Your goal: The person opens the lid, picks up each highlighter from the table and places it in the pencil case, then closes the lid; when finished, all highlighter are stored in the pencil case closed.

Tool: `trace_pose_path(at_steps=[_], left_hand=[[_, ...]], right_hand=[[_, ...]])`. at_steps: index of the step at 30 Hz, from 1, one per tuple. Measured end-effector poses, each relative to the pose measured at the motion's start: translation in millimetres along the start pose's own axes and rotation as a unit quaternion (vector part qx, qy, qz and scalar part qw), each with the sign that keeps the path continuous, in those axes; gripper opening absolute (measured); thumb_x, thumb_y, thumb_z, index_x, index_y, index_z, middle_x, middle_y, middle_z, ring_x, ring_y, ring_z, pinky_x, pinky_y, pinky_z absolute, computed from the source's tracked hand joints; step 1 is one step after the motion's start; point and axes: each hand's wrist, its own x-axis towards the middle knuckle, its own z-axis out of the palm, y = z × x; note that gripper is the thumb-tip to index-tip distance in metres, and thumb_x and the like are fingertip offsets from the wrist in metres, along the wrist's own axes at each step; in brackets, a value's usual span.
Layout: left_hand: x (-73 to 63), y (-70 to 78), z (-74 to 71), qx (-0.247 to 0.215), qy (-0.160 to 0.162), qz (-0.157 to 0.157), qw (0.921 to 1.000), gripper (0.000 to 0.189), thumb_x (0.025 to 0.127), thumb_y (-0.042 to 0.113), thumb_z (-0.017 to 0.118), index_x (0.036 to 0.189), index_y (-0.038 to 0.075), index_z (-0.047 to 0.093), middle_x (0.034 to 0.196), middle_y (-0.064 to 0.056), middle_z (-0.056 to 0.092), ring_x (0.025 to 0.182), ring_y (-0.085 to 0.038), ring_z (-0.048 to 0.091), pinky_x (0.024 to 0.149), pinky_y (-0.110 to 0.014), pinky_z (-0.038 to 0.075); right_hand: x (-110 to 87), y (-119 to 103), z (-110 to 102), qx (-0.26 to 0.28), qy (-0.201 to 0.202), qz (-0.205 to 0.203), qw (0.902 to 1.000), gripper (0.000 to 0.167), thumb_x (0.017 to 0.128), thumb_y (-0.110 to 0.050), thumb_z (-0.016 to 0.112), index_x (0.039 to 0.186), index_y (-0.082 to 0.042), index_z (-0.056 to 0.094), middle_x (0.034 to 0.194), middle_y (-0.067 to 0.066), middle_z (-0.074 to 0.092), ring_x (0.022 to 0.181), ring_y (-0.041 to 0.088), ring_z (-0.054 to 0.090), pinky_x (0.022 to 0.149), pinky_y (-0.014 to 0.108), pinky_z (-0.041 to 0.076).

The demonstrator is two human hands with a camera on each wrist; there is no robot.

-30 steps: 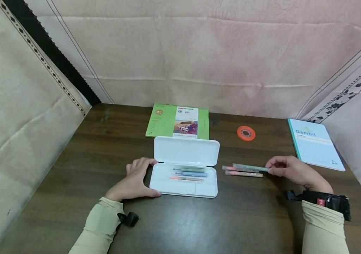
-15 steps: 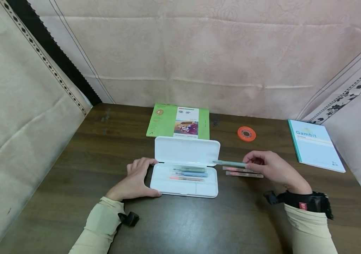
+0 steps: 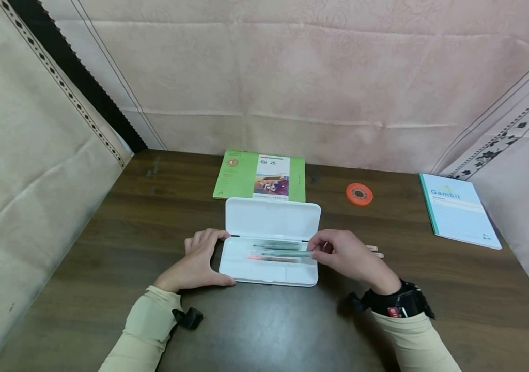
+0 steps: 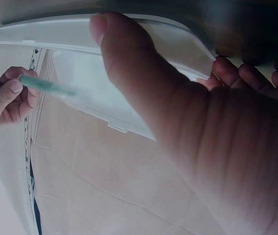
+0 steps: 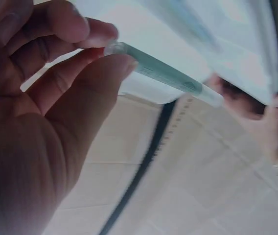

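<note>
A white pencil case [image 3: 241,271] lies with its lid up in the middle of the table. My left hand [image 3: 193,262] grips its left end, thumb at the front edge and fingers behind. Between right thumb and fingertips, my right hand [image 3: 350,258] pinches a green pen [image 5: 163,71] by one end. That pen reaches leftward over the case's tray, above the pens inside. Among those are another green pen [image 3: 274,245] and a pink-tipped pen [image 3: 269,259]; the blue one is mostly hidden in the head view.
Right of the case, pen ends [image 3: 377,254] stick out from behind my right hand. A green book [image 3: 236,178] lies behind the case. Farther right are an orange round object [image 3: 359,194] and a light-blue notebook [image 3: 462,212]. Cloth [image 3: 292,77] hangs along the table's back.
My right hand has carried the green pen left, from the loose pens on the table to over the open case. My left hand has stayed at the case's left end.
</note>
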Motion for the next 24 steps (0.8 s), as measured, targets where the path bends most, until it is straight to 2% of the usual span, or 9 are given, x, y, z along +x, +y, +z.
trace_pose_path(at_steps=[7,16,24], left_hand=[[0.3,0.6,-0.2,-0.001,-0.002,0.000,1.0000,0.098,0.060,0.055,0.088,0.137,0.017,0.041,0.136,-0.005,0.044,0.123,-0.028,0.033,0.092,-0.045,0.019],[0.2,-2.1,0.7,0.001,0.006,0.007,1.0000,0.098,0.058,0.055,0.089,0.136,0.018,0.042,0.133,-0.003,0.046,0.121,-0.027,0.034,0.090,-0.043,0.019],[0.8,-2.1,1.2,0.001,0.006,0.011,0.9999,0.099,0.058,0.056,0.089,0.136,0.017,0.042,0.133,-0.003,0.046,0.120,-0.027,0.034,0.090,-0.043,0.019]], right_hand=[[8.2,-17,22,-0.004,-0.018,-0.001,0.9998,0.004,0.092,-0.013,0.067,0.095,-0.014,0.069,0.079,-0.005,0.059,0.072,0.013,0.052,0.059,0.024,0.044],[21.7,-35,44,-0.035,0.006,-0.016,0.9993,0.004,0.091,-0.014,0.066,0.090,-0.015,0.069,0.077,-0.008,0.058,0.069,0.008,0.051,0.064,0.023,0.044],[23.0,-33,39,0.005,0.023,-0.005,0.9997,0.005,0.091,-0.018,0.069,0.091,-0.013,0.069,0.076,-0.007,0.058,0.069,0.010,0.051,0.060,0.022,0.042]])
